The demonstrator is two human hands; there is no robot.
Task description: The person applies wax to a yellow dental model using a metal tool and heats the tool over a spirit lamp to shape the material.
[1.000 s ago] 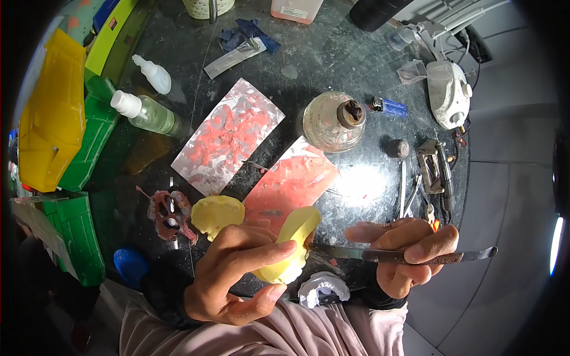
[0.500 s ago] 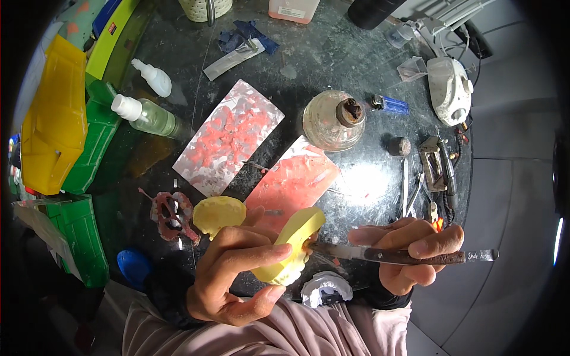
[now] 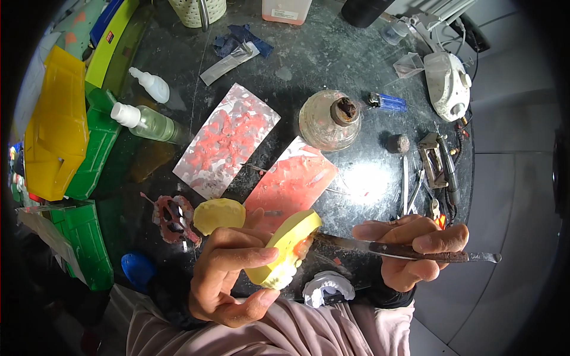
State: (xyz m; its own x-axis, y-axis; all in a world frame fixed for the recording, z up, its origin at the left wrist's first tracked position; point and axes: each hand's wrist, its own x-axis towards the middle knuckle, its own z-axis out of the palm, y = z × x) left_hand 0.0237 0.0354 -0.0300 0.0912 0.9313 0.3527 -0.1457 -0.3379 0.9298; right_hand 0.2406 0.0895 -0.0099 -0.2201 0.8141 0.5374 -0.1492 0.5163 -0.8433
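Two hands busy here. The left hand [image 3: 234, 279] pinches a yellow dental cast [image 3: 290, 240] between thumb and fingers, snug around it, with the cast tipped up on edge above the bench, teeth facing right. The right hand [image 3: 418, 249] has its fingers closed around the dark handle of a wax knife [image 3: 362, 245], blade pointing left. Its tip is right at the toothed side of the cast; touching or just short, I can't tell.

Progress-wise, I'd call it partway: there's a glossy reddish patch [image 3: 304, 244] on the cast near the teeth, so some material is on. Much of that side is turned away, so how much is left is anyone's guess. A second yellow cast [image 3: 218, 216] sits just beyond the left hand, out of anyone's grip, and a white arch model [image 3: 328, 288] lies between the forearms.

Further out, the dark, scuffed bench [image 3: 285, 95] has a pink sheet [image 3: 291, 185], a paler sheet with pink scraps [image 3: 228, 141], a glass burner [image 3: 317, 132] and a blue lighter [image 3: 390, 103]. Bottles and yellow and green bins [image 3: 56, 127] line the left, a white device [image 3: 446, 89] sits far right, and grey panelling [image 3: 504, 202] runs beyond the edge.
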